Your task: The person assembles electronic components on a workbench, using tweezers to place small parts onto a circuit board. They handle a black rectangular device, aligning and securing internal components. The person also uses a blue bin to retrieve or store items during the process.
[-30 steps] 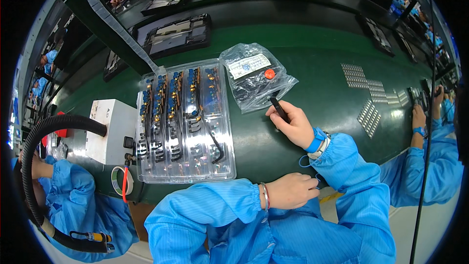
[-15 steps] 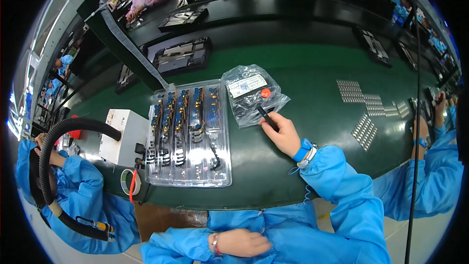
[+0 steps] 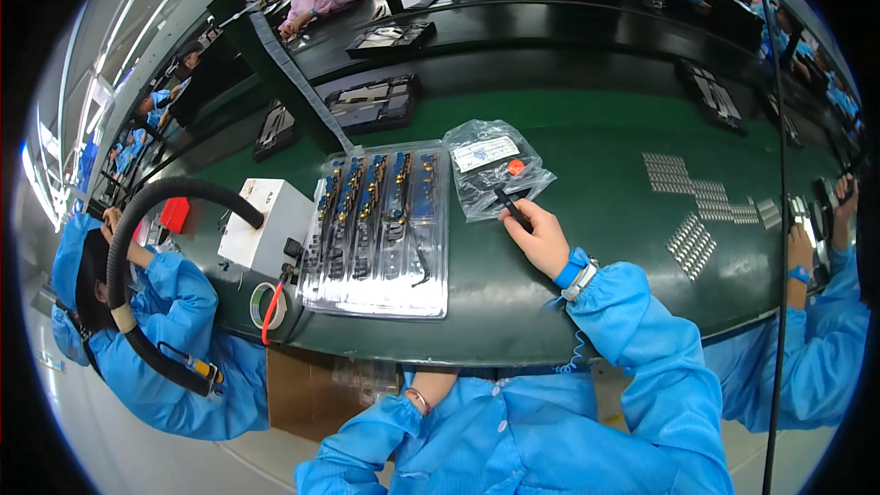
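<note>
Black, slim stick is what the right hand has, pinched between thumb and fingers, with the other fingers curled in behind. It pokes out past the fingertips, up and to the left, over the near edge of a clear plastic bag on the green table. Can't tell if the tip actually touches the bag, and its lower end is buried in the grip. The bag has a white label and an orange-red dot; whatever dark stuff is inside is hard to make out.

Left of the bag sits a clear tray with rows of blue, gold and black parts, the near end washed out by glare. Small metal pieces lie well off to the right.

Left hand? Mostly hidden by the table's near edge, so no telling whether it's spread or gripping something.
</note>
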`<state>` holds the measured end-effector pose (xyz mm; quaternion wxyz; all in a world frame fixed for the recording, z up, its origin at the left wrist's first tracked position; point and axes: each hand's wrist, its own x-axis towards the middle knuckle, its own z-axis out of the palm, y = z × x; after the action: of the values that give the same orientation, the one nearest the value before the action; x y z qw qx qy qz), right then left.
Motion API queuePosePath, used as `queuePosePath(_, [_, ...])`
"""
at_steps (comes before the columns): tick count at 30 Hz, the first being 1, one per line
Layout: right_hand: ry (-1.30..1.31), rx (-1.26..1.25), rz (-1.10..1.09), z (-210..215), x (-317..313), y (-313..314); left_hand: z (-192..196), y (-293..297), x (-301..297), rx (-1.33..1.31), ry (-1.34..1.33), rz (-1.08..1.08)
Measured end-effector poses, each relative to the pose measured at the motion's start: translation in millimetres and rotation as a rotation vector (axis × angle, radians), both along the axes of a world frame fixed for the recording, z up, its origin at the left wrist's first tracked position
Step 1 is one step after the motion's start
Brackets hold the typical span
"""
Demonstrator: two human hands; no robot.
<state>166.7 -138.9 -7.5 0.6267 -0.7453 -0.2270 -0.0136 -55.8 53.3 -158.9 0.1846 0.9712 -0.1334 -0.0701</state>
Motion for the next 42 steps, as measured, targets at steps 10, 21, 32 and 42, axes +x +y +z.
queuePosePath(10, [-0.014, 0.027, 0.007, 0, -4, 1, 52, -3, -28, -0.045, 0.682, -0.198])
queuePosePath(21, [0.106, -0.007, 0.0, 6, -6, -1, 27, -97, 53, -0.537, 0.184, -0.387])
queuePosePath(32, [0.224, 0.113, 0.053, 8, -3, -4, 21, -134, 29, -0.517, 0.795, -0.595])
queuePosePath(42, [0.311, 0.383, -0.013, 7, -3, -10, 45, -105, 11, -0.104, 0.249, -0.553])
